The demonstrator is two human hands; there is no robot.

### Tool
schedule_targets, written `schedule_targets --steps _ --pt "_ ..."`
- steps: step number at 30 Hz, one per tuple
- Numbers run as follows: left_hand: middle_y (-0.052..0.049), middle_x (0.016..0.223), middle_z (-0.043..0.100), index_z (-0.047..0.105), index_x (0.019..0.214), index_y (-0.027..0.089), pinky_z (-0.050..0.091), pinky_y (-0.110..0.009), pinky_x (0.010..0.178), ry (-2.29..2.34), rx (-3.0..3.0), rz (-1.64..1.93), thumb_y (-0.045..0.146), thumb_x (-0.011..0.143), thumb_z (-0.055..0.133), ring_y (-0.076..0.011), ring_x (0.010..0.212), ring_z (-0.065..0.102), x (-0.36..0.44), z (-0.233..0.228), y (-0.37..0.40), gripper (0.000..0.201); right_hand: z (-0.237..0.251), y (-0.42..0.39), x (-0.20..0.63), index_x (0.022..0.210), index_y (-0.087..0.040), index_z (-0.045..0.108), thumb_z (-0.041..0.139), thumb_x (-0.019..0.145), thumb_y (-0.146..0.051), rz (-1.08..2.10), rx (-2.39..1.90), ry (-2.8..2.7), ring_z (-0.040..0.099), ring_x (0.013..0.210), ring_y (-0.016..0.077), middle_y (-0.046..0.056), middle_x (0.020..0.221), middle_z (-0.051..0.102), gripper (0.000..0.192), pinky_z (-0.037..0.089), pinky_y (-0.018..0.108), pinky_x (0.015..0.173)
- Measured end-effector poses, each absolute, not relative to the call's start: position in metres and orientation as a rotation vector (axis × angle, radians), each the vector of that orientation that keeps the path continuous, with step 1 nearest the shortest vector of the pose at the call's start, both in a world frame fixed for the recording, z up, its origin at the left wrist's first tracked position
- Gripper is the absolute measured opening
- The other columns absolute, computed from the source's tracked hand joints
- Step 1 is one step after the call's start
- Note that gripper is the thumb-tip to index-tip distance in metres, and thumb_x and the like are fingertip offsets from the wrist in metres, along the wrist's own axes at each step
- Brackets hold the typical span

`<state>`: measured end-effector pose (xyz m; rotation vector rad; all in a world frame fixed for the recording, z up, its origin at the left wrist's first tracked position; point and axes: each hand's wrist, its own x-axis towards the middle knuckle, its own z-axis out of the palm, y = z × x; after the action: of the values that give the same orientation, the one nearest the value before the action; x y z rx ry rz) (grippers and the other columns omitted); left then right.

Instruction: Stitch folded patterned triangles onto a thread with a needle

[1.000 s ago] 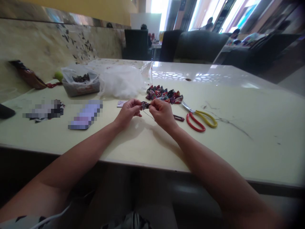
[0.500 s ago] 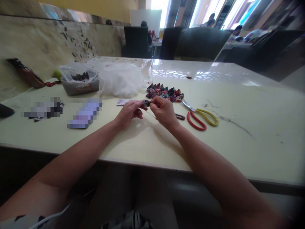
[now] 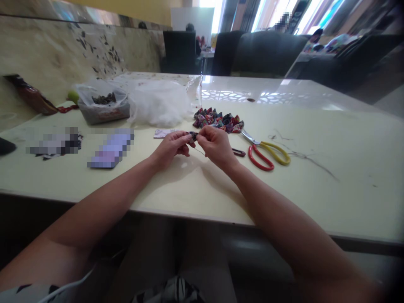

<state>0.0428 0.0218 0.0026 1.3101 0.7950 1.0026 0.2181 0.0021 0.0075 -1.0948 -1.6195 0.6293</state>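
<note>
Between my two hands is a small dark patterned piece of fabric (image 3: 192, 135), held just above the table. My left hand (image 3: 172, 148) pinches its left side between thumb and fingers. The fingertips of my right hand (image 3: 216, 145) are closed on its right side. A thin dark thread (image 3: 199, 150) runs beneath the fabric toward my right hand; whether a needle is in my fingers is hidden. Beyond my hands lies a cluster of small folded, multicoloured fabric pieces (image 3: 217, 120). Scissors (image 3: 261, 145) with one red and one yellow handle rest right of my right hand.
A clear bag of white stuffing (image 3: 160, 103) and a lined tub (image 3: 104, 109) of dark bits stand at the back left. Dark fabric scraps and a blurred phone-like object (image 3: 112, 149) lie left. Loose threads (image 3: 309, 160) lie right. Chairs (image 3: 268, 52) stand beyond the table.
Both hands stay in nearly the same place, still holding the fabric piece. The fingers have shifted slightly on it, and the camera view has tilted a little.
</note>
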Motion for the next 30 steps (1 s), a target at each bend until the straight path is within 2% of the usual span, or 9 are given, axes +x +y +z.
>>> schedule_targets --steps 21,27,30 --pt "-0.001 0.084 0.068 0.069 0.084 0.016 0.058 -0.022 0.061 0.773 1.262 1.013 0.042 0.077 0.087 -0.0059 0.057 0.058 0.0423 0.0035 0.0209 0.033 0.0108 0.0004 0.2192 0.066 -0.022 0.048 0.060 0.087 -0.022 0.621 -1.084 -1.669 0.046 0.066 0.0131 -0.001 0.064 0.051 0.024 0.036 0.028 0.060" --pt "0.003 0.064 0.056 0.067 0.080 0.017 0.057 -0.022 0.059 0.864 1.369 1.191 0.040 0.080 0.083 -0.0079 0.056 0.053 0.0433 0.0008 0.0232 0.028 0.0102 0.0009 0.2192 0.066 -0.022 0.046 0.059 0.087 -0.020 0.612 -1.080 -1.675 0.044 0.066 0.0133 -0.001 0.064 0.050 0.025 0.035 0.028 0.060" --pt "0.004 0.064 0.055 0.065 0.079 0.018 0.055 -0.022 0.056 0.851 1.420 1.325 0.038 0.082 0.081 -0.0077 0.054 0.050 0.0439 0.0000 0.0239 0.026 0.0099 0.0012 0.2192 0.066 -0.022 0.046 0.058 0.086 -0.019 0.605 -1.081 -1.672 0.044 0.066 0.0132 -0.001 0.064 0.050 0.024 0.035 0.028 0.060"
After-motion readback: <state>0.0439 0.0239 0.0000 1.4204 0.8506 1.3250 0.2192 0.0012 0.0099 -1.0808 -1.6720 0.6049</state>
